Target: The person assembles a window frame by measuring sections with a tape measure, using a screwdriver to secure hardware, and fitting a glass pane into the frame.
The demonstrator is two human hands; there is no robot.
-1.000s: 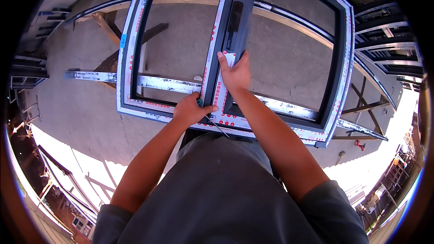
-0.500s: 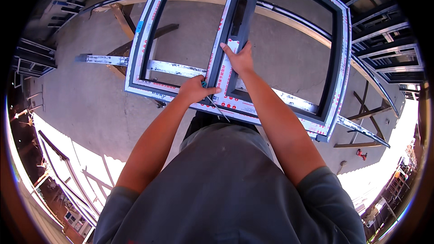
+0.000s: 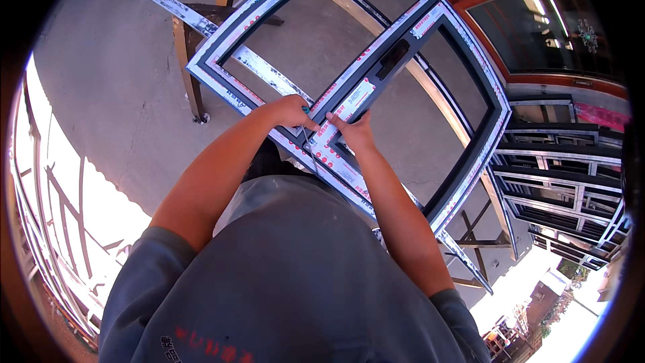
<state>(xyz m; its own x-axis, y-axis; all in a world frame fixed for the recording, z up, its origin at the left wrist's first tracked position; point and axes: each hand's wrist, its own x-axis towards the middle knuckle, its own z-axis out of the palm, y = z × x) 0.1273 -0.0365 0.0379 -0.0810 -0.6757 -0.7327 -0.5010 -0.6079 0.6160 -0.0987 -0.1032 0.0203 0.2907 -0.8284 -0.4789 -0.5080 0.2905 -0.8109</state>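
A dark aluminium window frame (image 3: 232,96), partly covered in white film with red print, lies flat in front of me. Its inner sash has a film-covered centre bar (image 3: 354,101) with a dark slot (image 3: 394,58) in it. My left hand (image 3: 290,112) is closed around a thin metal-shafted tool (image 3: 308,142) with a teal handle, near the lower end of that bar. Most of the handle is hidden in the fingers; the shaft slants down over the frame's near edge. Close beside it, my right hand (image 3: 355,132) grips the centre bar, thumb on top.
Under the frame run a film-marked rail (image 3: 176,8) and a wooden trestle (image 3: 188,60). More dark frames (image 3: 564,181) are stacked at the right. At the far right stands a large orange-brown framed glass panel (image 3: 537,20). Concrete floor (image 3: 114,87) spreads on the left.
The view has turned, so the frame now lies slanted. My right hand has moved down the centre bar, closer to my left. The left hand keeps hold of the tool.
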